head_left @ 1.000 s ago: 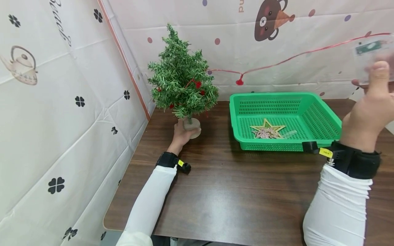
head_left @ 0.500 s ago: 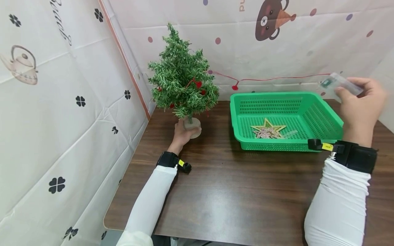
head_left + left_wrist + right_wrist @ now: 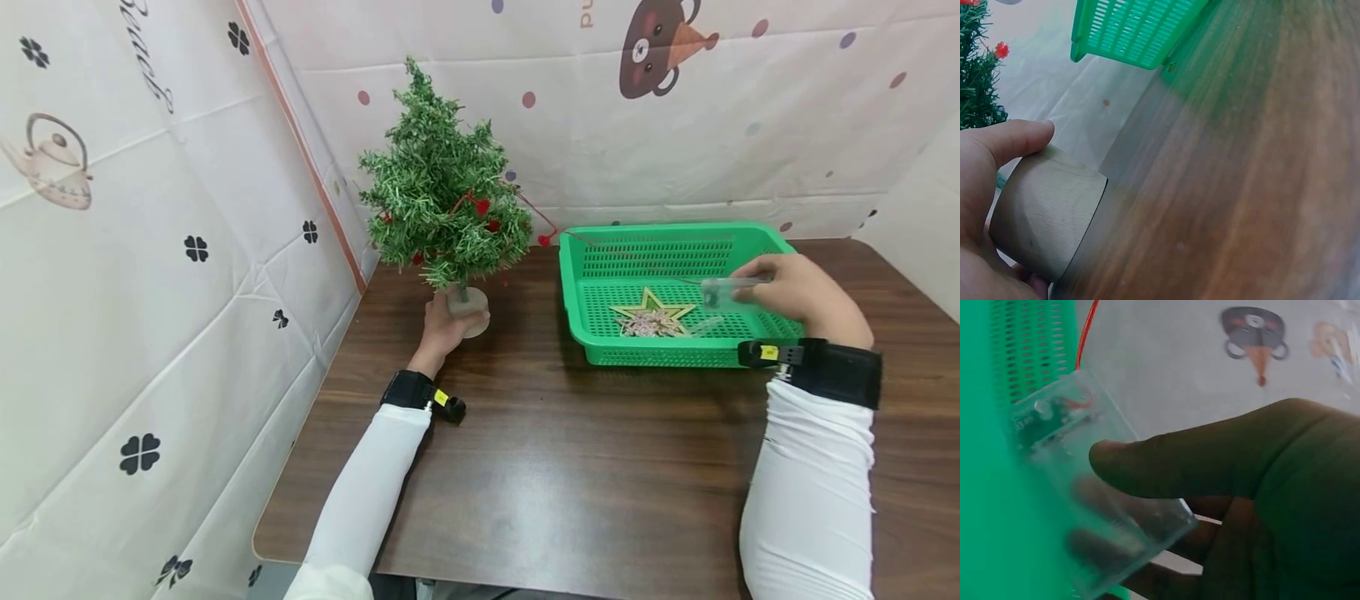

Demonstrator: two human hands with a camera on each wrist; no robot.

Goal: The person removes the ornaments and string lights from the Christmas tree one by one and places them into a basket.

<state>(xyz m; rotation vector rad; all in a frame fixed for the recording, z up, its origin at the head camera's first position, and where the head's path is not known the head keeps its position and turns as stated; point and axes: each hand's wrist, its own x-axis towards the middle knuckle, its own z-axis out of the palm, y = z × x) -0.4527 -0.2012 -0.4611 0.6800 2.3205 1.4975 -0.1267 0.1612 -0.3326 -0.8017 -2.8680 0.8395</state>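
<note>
My left hand [image 3: 442, 327] grips the round wooden base [image 3: 1054, 209] of a small green Christmas tree [image 3: 442, 175], which stands upright at the table's back left. Thumb and fingers wrap the base's side. Over the right part of the green basket, my right hand [image 3: 806, 287] holds a clear plastic battery box [image 3: 1104, 481] between thumb and fingers. A little green circuit board shows inside it. From the box a thin red wire [image 3: 1087, 331] leads away; a red ornament [image 3: 544, 240] hangs on the string beside the tree. More red ornaments [image 3: 483, 206] sit among the branches.
The green basket [image 3: 697, 357] stands at the back of the brown table [image 3: 540, 467]. Inside lie a gold star [image 3: 678, 312], a pinkish glittery piece [image 3: 647, 324] and a small clear item [image 3: 707, 326]. Printed cloth hangs behind and at the left.
My right hand has brought the battery box left and down, from the far right to over the basket. The red string has gone slack and dropped. My left hand stays on the base.
</note>
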